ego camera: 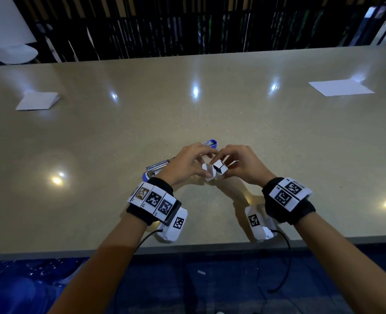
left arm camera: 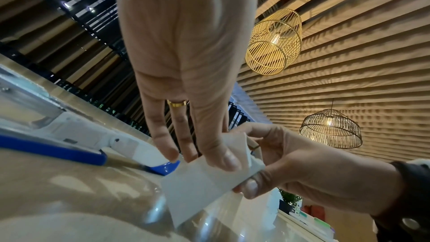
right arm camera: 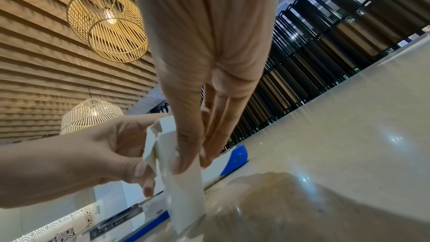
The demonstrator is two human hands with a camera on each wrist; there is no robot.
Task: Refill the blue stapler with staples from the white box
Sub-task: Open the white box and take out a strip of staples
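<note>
Your white box (ego camera: 215, 170) sits at the centre of the head view, its end flaps open, lower end on the table (ego camera: 232, 114) — your left hand (ego camera: 185, 163) and right hand (ego camera: 244, 165) both pinch it. The blue stapler (ego camera: 158, 165) lies opened out just behind your left hand — two paper sheets (ego camera: 340, 87) lie toward the upper corners

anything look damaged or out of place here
The white box has a ragged, torn-looking flap at its top, where the left hand and right hand hold it. The blue stapler lies swung open on the table, as refilling needs.
</note>
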